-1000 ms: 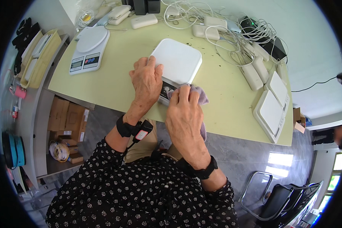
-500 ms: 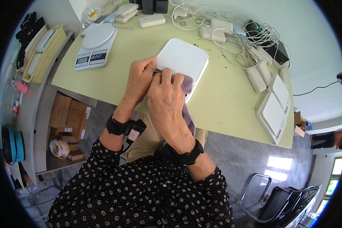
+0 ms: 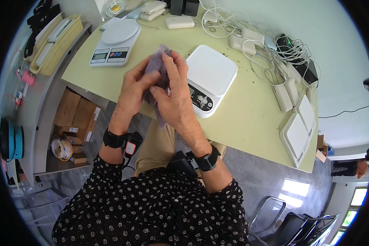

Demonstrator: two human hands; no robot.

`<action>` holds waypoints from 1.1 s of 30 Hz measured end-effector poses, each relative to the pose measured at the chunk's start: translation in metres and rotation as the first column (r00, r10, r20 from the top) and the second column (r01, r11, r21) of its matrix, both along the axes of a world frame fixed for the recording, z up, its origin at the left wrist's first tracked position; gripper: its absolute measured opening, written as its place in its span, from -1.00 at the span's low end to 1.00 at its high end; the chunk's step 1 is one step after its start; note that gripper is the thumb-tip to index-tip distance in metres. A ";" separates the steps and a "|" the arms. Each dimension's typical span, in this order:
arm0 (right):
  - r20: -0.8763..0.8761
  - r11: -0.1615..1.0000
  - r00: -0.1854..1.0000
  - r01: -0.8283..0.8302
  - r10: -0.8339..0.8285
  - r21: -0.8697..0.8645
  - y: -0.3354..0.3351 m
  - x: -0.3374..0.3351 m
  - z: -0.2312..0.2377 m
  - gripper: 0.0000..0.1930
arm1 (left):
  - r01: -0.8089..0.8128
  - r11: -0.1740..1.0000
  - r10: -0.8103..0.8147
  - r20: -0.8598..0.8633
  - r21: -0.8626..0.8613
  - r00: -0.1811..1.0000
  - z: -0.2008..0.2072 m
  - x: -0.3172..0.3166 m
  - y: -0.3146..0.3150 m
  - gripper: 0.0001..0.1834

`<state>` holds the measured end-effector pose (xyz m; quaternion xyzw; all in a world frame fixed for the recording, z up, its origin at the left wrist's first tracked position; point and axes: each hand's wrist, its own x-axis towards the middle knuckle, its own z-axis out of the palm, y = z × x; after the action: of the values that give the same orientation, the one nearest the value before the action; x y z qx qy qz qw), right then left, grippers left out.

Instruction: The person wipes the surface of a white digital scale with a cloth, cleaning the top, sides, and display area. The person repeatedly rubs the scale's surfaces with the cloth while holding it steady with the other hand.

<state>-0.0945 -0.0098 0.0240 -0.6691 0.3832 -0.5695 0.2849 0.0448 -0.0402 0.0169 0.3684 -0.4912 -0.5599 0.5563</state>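
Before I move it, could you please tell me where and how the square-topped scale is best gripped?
Probably by both low side edges of the scale, from left and right: it lies flat, with the control panel at its near end. The right hand partly hides the left edge.

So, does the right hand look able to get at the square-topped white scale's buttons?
Probably yes: the right hand sits just left of the buttons on the square-topped scale, and nothing covers them. It is gripping the purple cloth, though, so a finger may need freeing first.
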 end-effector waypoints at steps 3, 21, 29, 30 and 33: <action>-0.191 0.991 0.977 -0.079 0.098 0.104 0.000 -0.021 0.015 -0.35 | 0.024 1.000 -0.024 0.065 0.002 0.998 -0.010 0.010 0.006 -0.56; -0.536 0.948 0.839 0.243 -0.099 0.205 0.034 -0.141 0.013 -0.36 | -0.038 0.999 0.039 0.122 -0.014 0.992 -0.006 0.024 0.025 -0.46; -0.569 0.853 0.640 0.446 -0.516 -0.271 -0.040 -0.159 0.006 -0.46 | -0.131 0.895 0.360 0.518 -0.425 0.776 0.001 0.004 0.024 -0.37; -0.561 0.864 0.665 0.448 -0.493 -0.230 -0.050 -0.158 0.000 -0.39 | -0.126 0.882 0.400 0.580 -0.454 0.710 0.003 0.000 0.024 -0.37; -0.628 0.892 0.673 0.446 -0.391 -0.077 -0.061 -0.152 -0.020 -0.39 | 0.022 0.873 0.417 0.768 -0.488 0.487 0.006 -0.014 0.024 -0.39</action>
<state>-0.2462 -0.0708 0.0044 -0.7017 0.6217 -0.3467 0.0298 0.0313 -0.0163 0.0234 0.5168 -0.7642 -0.1098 0.3699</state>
